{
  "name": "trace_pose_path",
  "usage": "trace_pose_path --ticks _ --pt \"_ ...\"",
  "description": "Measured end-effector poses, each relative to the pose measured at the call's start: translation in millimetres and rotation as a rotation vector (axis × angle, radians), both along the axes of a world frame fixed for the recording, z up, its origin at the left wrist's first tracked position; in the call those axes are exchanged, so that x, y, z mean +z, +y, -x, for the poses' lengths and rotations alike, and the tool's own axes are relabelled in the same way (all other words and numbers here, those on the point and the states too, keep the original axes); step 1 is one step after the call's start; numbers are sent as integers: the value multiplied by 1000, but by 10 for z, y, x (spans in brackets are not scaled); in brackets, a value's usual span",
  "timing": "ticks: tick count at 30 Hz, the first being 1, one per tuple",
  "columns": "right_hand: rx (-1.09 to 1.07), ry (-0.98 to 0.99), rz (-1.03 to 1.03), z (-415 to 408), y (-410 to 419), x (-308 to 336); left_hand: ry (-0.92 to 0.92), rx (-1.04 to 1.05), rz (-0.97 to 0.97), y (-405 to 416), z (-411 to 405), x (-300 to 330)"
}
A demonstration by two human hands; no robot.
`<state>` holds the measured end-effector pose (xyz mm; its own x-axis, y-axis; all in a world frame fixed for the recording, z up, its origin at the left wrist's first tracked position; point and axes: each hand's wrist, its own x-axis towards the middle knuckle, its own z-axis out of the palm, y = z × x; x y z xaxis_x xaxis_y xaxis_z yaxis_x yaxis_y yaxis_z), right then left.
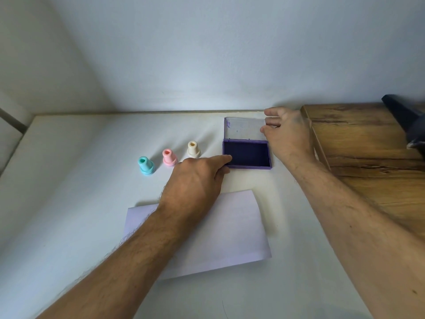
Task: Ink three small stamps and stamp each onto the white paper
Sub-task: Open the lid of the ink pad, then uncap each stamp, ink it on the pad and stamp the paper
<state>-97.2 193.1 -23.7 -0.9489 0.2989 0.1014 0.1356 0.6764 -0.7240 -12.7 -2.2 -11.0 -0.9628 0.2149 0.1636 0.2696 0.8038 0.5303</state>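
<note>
The white paper (230,231) lies nearest on the white surface (69,203), with the left forearm crossing over it. Beyond it the left hand (195,180) rests its straight fingers (224,160) on the near left corner of the purple ink pad (247,155). Left of the pad stand three stamps — teal (145,165), pink (169,157), cream (193,149). Farther back, the right hand (287,134) pinches the edge of the opened lid (243,128), beside a wooden board (372,153).
</note>
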Motion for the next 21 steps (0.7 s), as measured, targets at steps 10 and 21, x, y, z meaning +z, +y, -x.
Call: trace_pose_path --ticks 10,21 --pt "-68 80 -39 -54 -63 90 32 -3 11 -24 -23 55" --pt "160 125 -16 -778 -710 713 11 229 -132 -380 -299 739"
